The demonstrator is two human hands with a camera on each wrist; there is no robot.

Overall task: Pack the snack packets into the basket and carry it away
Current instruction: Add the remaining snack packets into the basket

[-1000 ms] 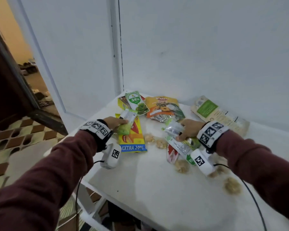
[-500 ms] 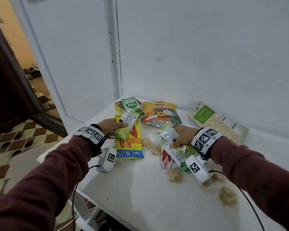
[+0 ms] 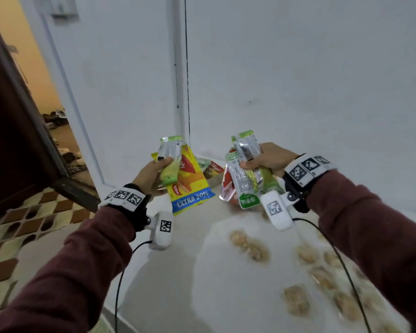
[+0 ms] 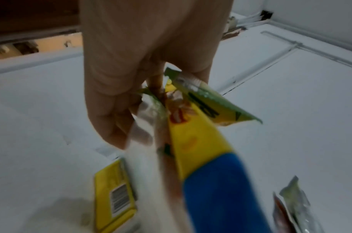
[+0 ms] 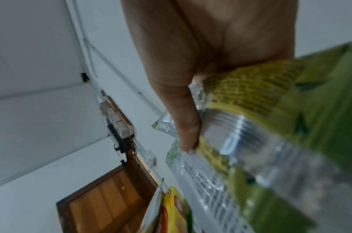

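Both fists are full above the table, my left hand clutching the yellow packet, my right hand gripping green packets; loosely bunched, one could slip, with no basket visible.

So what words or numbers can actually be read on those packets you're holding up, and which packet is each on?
"EXTRA 20%": on the blue band at the bottom of the yellow packet held in the left hand.
Chinese characters on the green label of a clear packet in the right hand: too small to read.
Red logo on the yellow packet: partly covered, unreadable.
Barcode on the yellow box on the table: digits blurred.
Square wristband markers: patterns, not text.
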